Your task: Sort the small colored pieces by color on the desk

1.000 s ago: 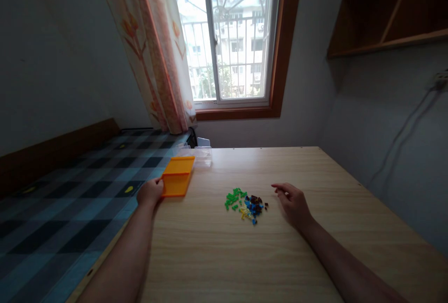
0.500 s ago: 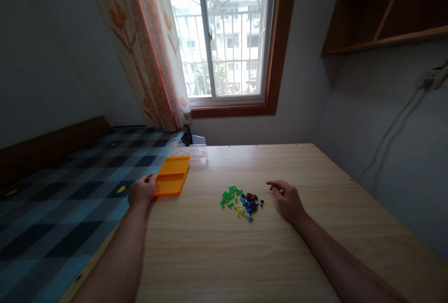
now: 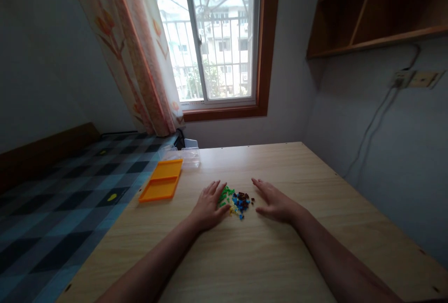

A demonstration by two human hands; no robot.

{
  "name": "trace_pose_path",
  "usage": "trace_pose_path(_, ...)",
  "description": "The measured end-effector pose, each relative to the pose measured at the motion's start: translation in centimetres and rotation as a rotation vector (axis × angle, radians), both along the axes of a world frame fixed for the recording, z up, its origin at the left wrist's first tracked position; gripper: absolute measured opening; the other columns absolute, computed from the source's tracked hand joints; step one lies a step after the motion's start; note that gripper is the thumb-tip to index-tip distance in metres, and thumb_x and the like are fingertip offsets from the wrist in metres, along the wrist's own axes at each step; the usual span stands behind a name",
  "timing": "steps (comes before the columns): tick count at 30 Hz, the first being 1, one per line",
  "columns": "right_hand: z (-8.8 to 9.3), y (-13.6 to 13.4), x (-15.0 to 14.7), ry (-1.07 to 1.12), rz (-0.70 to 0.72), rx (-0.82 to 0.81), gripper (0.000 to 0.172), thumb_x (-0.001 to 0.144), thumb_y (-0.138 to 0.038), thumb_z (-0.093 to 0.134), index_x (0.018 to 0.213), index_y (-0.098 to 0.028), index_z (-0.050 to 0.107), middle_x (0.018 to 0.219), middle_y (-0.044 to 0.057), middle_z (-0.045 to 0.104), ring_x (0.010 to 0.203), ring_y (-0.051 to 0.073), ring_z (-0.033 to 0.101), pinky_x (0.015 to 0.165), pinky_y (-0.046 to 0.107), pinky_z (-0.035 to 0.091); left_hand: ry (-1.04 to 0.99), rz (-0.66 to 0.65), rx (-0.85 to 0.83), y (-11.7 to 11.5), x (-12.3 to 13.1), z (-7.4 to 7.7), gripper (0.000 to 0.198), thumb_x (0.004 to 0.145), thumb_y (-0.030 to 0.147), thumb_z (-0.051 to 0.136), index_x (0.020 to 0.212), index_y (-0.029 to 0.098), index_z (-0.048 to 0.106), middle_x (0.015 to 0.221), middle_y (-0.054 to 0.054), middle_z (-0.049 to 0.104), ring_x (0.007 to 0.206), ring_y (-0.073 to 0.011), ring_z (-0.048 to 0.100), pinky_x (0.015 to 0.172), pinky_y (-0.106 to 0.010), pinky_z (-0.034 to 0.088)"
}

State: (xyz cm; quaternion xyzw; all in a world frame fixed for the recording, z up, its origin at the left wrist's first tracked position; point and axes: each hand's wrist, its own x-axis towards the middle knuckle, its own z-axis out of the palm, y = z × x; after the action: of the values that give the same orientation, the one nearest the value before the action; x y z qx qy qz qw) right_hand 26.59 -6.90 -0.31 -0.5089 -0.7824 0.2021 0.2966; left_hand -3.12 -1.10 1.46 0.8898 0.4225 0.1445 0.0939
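Observation:
A small heap of tiny plastic building bricks lies on the wooden table (image 3: 217, 256). Green bricks (image 3: 228, 191) are at its left, dark brown bricks (image 3: 242, 196) at its right, blue bricks (image 3: 241, 207) among and below the brown, and a few yellow bricks (image 3: 234, 210) at the front. My left hand (image 3: 209, 204) is at the heap's left side, fingers spread, partly covering the green bricks. To the right, my right hand (image 3: 273, 200) is open with thumb and fingers apart, a short gap from the bricks. Neither hand holds anything.
An orange two-compartment tray (image 3: 161, 181) rests at the table's left edge. Behind it are clear plastic boxes (image 3: 191, 157). A bed with a checked cover (image 3: 87, 191) adjoins on the left; a wall shelf (image 3: 350, 46) hangs at the upper right.
My left hand has left the orange tray and moved right to the bricks, its fingers now spread. My right hand has opened beside the heap. The view has shifted slightly right.

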Motion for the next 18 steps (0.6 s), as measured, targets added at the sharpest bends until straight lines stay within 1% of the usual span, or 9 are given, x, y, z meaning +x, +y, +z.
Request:
trace_pose_path(2, 0.2, -0.1, 0.4, -0.134, -0.004, -0.091, 0.088, 0.078, -0.044, 0.071, 0.154, -0.018, 0.036, 0.160, 0.016, 0.032, 0.150, 0.033, 0.024, 0.122, 0.051, 0.017, 0.027, 0.054, -0.043, -0.6, 1.7, -0.1, 0.075, 0.089, 0.053, 0.054, 0.154, 0.022, 0.034, 0.160, -0.017, 0.031, 0.149, -0.0344, 0.024, 0.119, -0.057, 0.020)
trace_pose_path(4, 0.3, 0.0, 0.5, -0.219, -0.017, -0.134, 0.081, 0.081, -0.048, 0.067, 0.151, -0.017, 0.042, 0.160, 0.015, 0.031, 0.151, 0.034, 0.021, 0.123, 0.052, 0.014, 0.060, 0.057, -0.062, -1.0, 3.2, -0.1, 0.079, 0.087, 0.057, 0.055, 0.155, 0.023, 0.033, 0.161, -0.016, 0.029, 0.150, -0.0352, 0.022, 0.120, -0.059, 0.015)
trace_pose_path(7, 0.4, -0.1, -0.2, -0.288, -0.050, -0.159, 0.074, 0.090, -0.050, 0.055, 0.153, -0.015, 0.038, 0.161, 0.015, 0.026, 0.151, 0.033, 0.019, 0.122, 0.052, 0.014, 0.085, 0.033, -0.058, -1.6, 4.9, -0.2, 0.084, 0.083, 0.063, 0.058, 0.154, 0.024, 0.034, 0.161, -0.016, 0.029, 0.150, -0.0368, 0.021, 0.120, -0.061, 0.013)
trace_pose_path(11, 0.4, -0.7, -1.9, -0.386, -0.136, -0.196, 0.068, 0.098, -0.046, 0.039, 0.155, -0.009, 0.032, 0.162, 0.017, 0.023, 0.151, 0.033, 0.018, 0.121, 0.056, 0.013, 0.085, 0.006, -0.032, -1.9, 5.8, -0.5, 0.084, 0.080, 0.069, 0.059, 0.150, 0.026, 0.042, 0.160, -0.016, 0.032, 0.149, -0.0389, 0.022, 0.119, -0.063, 0.013)
trace_pose_path(14, 0.3, -0.9, -3.3, -0.431, -0.182, -0.182, 0.062, 0.100, -0.041, 0.033, 0.154, -0.010, 0.035, 0.161, 0.016, 0.027, 0.151, 0.033, 0.021, 0.121, 0.058, 0.013, 0.073, -0.015, -0.003, -1.7, 5.9, -0.8, 0.074, 0.082, 0.064, 0.061, 0.145, 0.027, 0.049, 0.156, -0.016, 0.038, 0.147, -0.0380, 0.027, 0.119, -0.061, 0.017)
trace_pose_path(18, 0.3, -0.7, -4.9, -0.442, -0.242, -0.150, 0.053, 0.101, -0.032, 0.033, 0.151, -0.016, 0.042, 0.159, 0.013, 0.035, 0.148, 0.032, 0.028, 0.120, 0.056, 0.018, 0.034, -0.034, 0.042, -1.5, 6.1, -1.0, 0.058, 0.088, 0.049, 0.059, 0.140, 0.024, 0.054, 0.151, -0.016, 0.045, 0.143, -0.0349, 0.035, 0.120, -0.054, 0.025)
